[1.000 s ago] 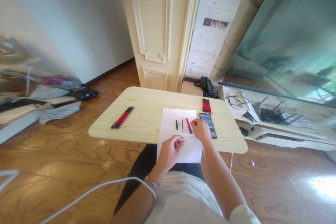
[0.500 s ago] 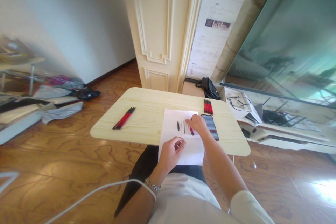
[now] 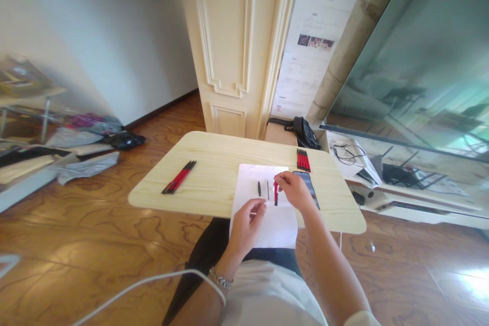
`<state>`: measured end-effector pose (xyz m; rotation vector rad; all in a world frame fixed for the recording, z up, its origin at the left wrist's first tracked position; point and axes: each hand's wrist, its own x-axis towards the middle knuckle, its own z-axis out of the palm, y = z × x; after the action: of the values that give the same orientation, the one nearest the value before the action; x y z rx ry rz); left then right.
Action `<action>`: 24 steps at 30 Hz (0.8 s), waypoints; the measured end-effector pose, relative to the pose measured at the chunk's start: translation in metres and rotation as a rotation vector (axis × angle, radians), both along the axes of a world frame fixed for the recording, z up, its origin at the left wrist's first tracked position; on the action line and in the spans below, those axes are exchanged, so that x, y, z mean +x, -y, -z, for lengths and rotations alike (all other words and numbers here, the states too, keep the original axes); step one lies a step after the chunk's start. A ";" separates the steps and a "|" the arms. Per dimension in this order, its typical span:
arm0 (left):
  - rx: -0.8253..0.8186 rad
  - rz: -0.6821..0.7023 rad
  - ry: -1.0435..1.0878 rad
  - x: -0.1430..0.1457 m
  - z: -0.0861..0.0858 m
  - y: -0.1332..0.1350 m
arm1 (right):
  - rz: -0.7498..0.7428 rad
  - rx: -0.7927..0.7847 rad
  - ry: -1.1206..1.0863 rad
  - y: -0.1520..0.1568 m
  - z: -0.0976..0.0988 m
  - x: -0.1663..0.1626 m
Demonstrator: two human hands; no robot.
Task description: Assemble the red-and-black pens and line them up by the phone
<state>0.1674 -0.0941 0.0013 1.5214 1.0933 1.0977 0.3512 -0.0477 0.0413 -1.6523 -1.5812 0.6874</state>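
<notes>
My right hand [image 3: 293,188] pinches the upper end of a red pen barrel [image 3: 275,195], whose dark end points toward me above the white paper [image 3: 277,232]. My left hand [image 3: 246,221] hovers over the paper's left side, fingers loosely curled and thumb apart, with nothing visible in it. Between the hands, a short black pen part [image 3: 259,188] and a thin dark refill [image 3: 268,190] lie side by side on the sheet. A faint small piece between those two is too blurred to name. Partly behind my right wrist rests a phone [image 3: 311,186].
Several red-and-black pens [image 3: 179,177] lie at the left of the pale table [image 3: 214,158]. Another row of red pens [image 3: 303,160] is at the back right. A black bag [image 3: 304,132] sits beyond the table, and a white cable [image 3: 153,272] crosses near my left forearm.
My right hand has lifted slightly and turned the red barrel so it points more directly toward me. The left hand's thumb and fingers have opened a little.
</notes>
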 end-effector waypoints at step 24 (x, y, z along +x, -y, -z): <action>-0.085 0.056 0.192 0.003 0.017 -0.005 | 0.106 -0.134 0.423 -0.015 0.045 0.000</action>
<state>0.1708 -0.0891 -0.0153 1.3425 0.9482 1.1190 0.3508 -0.0323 -0.0041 -2.0663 -1.7475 0.4121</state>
